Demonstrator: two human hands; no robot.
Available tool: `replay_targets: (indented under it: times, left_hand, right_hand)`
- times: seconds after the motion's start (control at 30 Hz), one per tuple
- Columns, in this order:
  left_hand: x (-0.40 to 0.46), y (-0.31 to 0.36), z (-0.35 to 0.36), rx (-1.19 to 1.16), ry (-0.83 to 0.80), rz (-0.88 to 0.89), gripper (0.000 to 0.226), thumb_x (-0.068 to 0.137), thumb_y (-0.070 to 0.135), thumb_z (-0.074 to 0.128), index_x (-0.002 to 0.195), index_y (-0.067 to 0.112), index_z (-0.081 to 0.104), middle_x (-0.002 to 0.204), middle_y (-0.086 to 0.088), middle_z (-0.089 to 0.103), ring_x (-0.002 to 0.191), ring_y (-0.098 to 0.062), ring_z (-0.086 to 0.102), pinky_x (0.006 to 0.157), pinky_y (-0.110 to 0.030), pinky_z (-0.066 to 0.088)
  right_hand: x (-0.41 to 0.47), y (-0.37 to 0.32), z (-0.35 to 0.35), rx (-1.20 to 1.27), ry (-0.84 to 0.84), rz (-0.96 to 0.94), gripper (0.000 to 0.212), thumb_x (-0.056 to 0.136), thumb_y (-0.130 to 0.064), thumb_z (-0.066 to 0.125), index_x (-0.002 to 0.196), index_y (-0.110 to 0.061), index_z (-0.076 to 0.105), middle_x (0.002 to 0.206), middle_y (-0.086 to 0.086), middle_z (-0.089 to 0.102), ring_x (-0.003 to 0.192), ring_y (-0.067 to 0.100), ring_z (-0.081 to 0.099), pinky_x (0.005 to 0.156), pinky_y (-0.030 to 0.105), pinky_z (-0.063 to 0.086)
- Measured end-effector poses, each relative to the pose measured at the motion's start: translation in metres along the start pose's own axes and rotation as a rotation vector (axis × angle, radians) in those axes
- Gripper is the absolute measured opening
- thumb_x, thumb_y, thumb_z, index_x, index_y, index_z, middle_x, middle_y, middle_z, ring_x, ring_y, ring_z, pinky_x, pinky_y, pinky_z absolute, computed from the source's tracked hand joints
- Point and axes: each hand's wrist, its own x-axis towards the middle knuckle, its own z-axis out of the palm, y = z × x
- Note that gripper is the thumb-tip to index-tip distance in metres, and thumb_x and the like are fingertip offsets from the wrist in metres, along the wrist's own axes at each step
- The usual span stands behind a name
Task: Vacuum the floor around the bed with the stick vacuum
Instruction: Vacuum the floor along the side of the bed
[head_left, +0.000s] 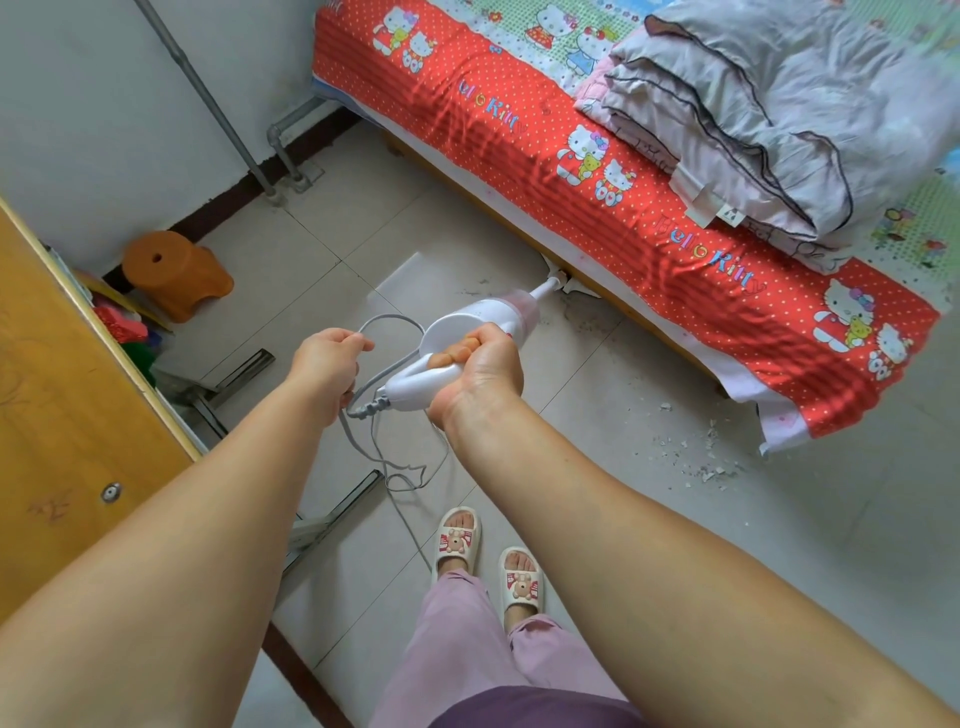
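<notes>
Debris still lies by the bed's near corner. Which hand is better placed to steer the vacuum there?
Probably the right hand: it grips the vacuum handle on the debris side. The left hand only holds the cord.

The pale tiled floor (467, 218) carries my bed (649, 218), an orange stool (174, 270) near the wall, and my vacuum's head (563, 278) at the bed's edge. Grey debris (696, 457) lies scattered by the bed's corner. On the bed, a folded grey quilt (753, 119) rests.
</notes>
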Motion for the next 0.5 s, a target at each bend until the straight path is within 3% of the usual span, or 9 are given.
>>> replay_targets:
  times: [0.3, 0.5]
  left_hand:
    - [-0.015, -0.002, 0.007, 0.028, -0.006, 0.015, 0.021, 0.097, 0.013, 0.039, 0.099, 0.012, 0.059, 0.057, -0.004, 0.033, 0.047, -0.017, 0.025, 0.043, -0.023, 0.023]
    - [-0.025, -0.005, 0.013, 0.031, 0.0, 0.017, 0.021, 0.096, 0.014, 0.04, 0.099, 0.012, 0.061, 0.058, -0.004, 0.034, 0.048, -0.018, 0.027, 0.046, -0.024, 0.025]
  right_hand:
    - [-0.012, -0.008, -0.015, 0.023, -0.007, -0.005, 0.032, 0.078, -0.006, 0.052, 0.053, -0.015, 0.035, 0.038, -0.003, 0.033, 0.027, 0.01, 0.03, 0.04, 0.017, 0.036]
    - [-0.02, -0.011, -0.028, 0.031, -0.005, 0.01, 0.03, 0.08, -0.006, 0.053, 0.056, -0.014, 0.038, 0.05, -0.001, 0.035, 0.038, 0.011, 0.033, 0.044, 0.021, 0.037]
